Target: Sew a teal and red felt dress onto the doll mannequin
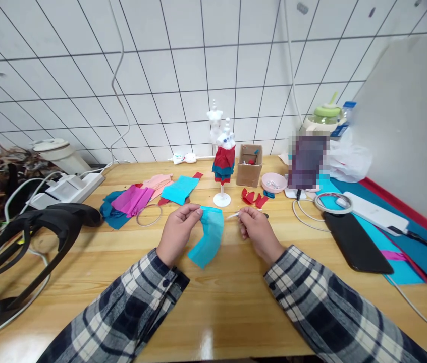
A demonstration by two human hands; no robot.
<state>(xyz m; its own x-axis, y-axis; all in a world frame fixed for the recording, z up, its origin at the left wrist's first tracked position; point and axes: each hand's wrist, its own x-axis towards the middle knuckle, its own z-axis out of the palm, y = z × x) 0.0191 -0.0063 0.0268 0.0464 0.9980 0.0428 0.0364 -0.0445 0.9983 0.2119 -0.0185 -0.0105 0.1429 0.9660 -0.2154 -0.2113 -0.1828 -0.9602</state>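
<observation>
My left hand [180,229] pinches the upper left corner of a light blue crepe paper strip [213,237], which hangs in a curve above the table. My right hand [257,229] is closed on a thin white strip [233,215] pointing at the blue paper, a small gap apart from it. Whether that strip is tape backing or something else is too small to tell. Just behind both hands stands a small white dress form [224,164] wearing a red and dark blue layered paper dress. A second white form [214,118] is behind it.
Coloured paper pieces [134,200] lie at left near a black headset-like frame [65,222] and a power strip [65,190]. A cardboard box [249,171], pink bowl [274,182] and red scraps [253,197] are behind my right hand. A tape roll [333,202] and black phone [357,242] lie right.
</observation>
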